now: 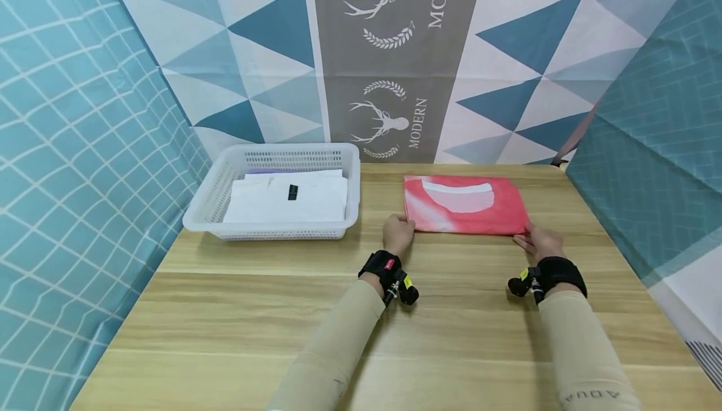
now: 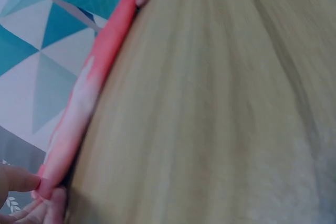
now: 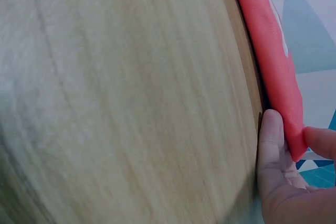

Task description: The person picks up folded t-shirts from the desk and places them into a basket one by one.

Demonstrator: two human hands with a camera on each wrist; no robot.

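Note:
A folded red and white piece of cloth (image 1: 468, 204), perhaps a garment, lies flat near the back of the wooden table. At its near left corner my left hand (image 1: 398, 234) pinches the edge between thumb and fingers, as the left wrist view also shows. The near right corner of the folded cloth (image 3: 273, 66) sits between the thumb and fingers of my right hand (image 1: 543, 243). In the right wrist view the fingers reach under that corner with the thumb against its side.
To the left stands a white plastic basket (image 1: 271, 229) holding folded white cloth (image 1: 287, 201) with a small black label; something purple shows behind it. Patterned curtains (image 1: 383, 60) hang along the back and sides of the wooden table (image 1: 237, 317).

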